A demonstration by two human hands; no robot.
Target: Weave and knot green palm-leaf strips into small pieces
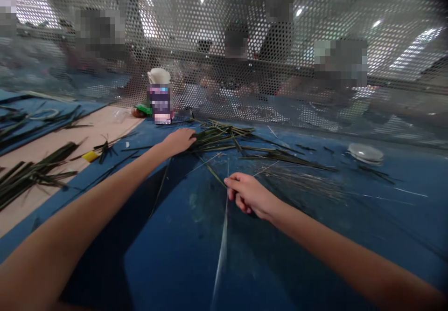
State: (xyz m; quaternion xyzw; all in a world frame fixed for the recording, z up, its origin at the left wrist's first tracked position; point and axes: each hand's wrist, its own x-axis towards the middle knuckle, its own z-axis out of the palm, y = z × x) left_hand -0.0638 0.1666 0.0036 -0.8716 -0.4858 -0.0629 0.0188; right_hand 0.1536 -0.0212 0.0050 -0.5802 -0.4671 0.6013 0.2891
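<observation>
At the left end of a pile of dark green leaf strips point(224, 135), my left hand point(180, 141) reaches in with its fingers curled closed around some of the strip ends. The fingertips are partly lost among the strips. Nearer to me, my right hand point(247, 192) pinches a thin, pale, translucent strand point(221, 255) between thumb and forefinger. That strand hangs down towards the front edge of the view, smeared by motion. One narrow green strip point(213, 173) slants from the pile to just beside the right fingertips; whether they touch it I cannot tell.
Behind the blue table point(175, 255) stands a perforated metal screen point(196, 26), with people beyond it. A phone point(161, 103) leans against a pale cup point(159, 75). More leaf strips point(45, 166) and a yellow item point(90, 155) lie left; stacked white lids point(366, 153) lie right.
</observation>
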